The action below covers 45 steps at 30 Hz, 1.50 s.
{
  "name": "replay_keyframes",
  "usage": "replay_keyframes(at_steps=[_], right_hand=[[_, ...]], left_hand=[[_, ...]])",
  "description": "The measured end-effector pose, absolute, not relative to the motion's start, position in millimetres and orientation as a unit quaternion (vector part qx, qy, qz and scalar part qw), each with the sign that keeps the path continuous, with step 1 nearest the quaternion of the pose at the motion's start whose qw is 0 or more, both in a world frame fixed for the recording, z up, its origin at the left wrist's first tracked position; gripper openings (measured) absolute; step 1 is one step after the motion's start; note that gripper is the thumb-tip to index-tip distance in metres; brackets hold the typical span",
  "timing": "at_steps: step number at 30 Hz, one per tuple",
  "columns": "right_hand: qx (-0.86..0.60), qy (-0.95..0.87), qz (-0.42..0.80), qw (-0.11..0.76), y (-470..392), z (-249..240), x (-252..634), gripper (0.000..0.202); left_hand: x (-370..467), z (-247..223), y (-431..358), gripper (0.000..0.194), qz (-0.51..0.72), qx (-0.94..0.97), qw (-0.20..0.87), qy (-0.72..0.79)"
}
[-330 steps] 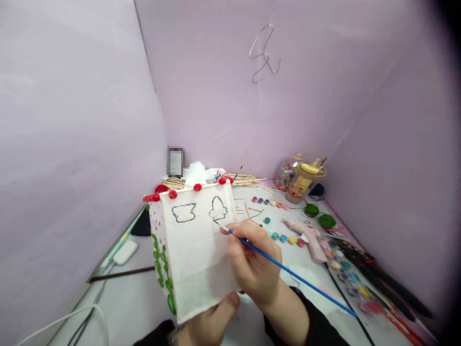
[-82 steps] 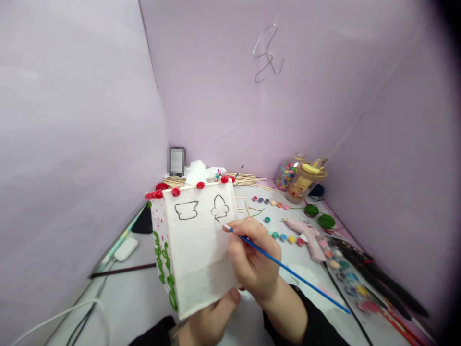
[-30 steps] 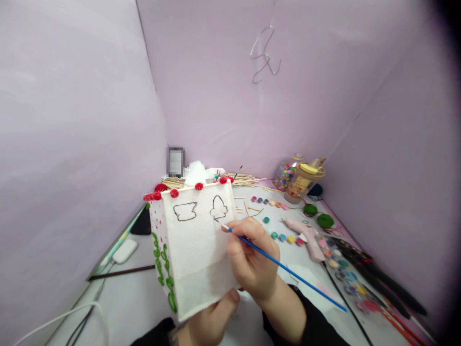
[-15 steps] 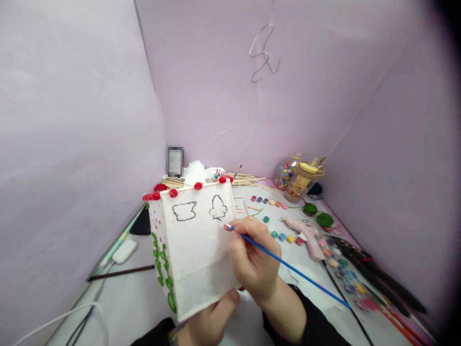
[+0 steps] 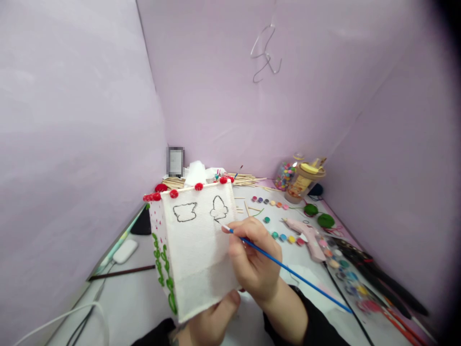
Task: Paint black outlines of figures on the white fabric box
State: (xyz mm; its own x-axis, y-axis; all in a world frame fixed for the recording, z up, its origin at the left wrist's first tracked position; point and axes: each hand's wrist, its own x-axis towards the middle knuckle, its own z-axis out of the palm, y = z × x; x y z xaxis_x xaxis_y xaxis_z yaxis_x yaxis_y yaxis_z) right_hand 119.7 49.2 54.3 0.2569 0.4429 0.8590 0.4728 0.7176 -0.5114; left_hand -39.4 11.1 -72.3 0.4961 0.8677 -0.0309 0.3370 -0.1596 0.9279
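Observation:
A white box-like piece (image 5: pixel 201 259) with red pompoms along its top edge is held up, tilted slightly. Its front face bears two black butterfly-like outlines; the left side has green leafy curls and pink dots. My left hand (image 5: pixel 216 319) grips the box from below, thumb along its lower edge, other fingers hidden behind it. My right hand (image 5: pixel 255 259) pinches a thin blue paintbrush (image 5: pixel 295 274) near its tip. The dark brush tip touches the face just under the right outline.
Paint pots (image 5: pixel 283 238) stand in rows to the right, beside a pink glue gun (image 5: pixel 306 235) and green yarn balls (image 5: pixel 325 220). Farther back are a lidded cup (image 5: pixel 300 185), a jar of colourful beads (image 5: pixel 284 175) and wooden sticks (image 5: pixel 247 179). A white device (image 5: pixel 125 251) lies at left.
The brush tip has moved slightly left and down, to the underside of the right outline. The box stays held in nearly the same place.

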Motion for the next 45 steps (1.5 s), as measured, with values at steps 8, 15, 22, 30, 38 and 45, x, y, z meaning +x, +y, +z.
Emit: replay_keyframes(at_steps=[8,15,22,30,38,45], right_hand=[[-0.389,-0.606,-0.011,0.694,49,54,119,0.019],[-0.407,-0.594,-0.006,0.694,48,50,119,0.018],[-0.423,-0.574,-0.009,0.701,49,49,119,0.019],[-0.431,-0.544,-0.009,0.720,50,46,118,0.021],[-0.376,-0.581,0.003,0.722,47,52,120,0.020],[-0.385,-0.599,0.004,0.703,49,51,120,0.018]], left_hand=[[-39,-85,9,0.065,0.293,0.705,0.483,0.429],[-41,-79,10,0.063,0.272,0.712,0.490,0.424],[-40,-66,10,0.061,0.274,0.712,0.490,0.421],[-40,-65,10,0.059,0.273,0.715,0.482,0.426],[-41,-85,9,0.050,0.319,0.716,0.462,0.415],[-47,-108,7,0.047,0.335,0.711,0.434,0.440]])
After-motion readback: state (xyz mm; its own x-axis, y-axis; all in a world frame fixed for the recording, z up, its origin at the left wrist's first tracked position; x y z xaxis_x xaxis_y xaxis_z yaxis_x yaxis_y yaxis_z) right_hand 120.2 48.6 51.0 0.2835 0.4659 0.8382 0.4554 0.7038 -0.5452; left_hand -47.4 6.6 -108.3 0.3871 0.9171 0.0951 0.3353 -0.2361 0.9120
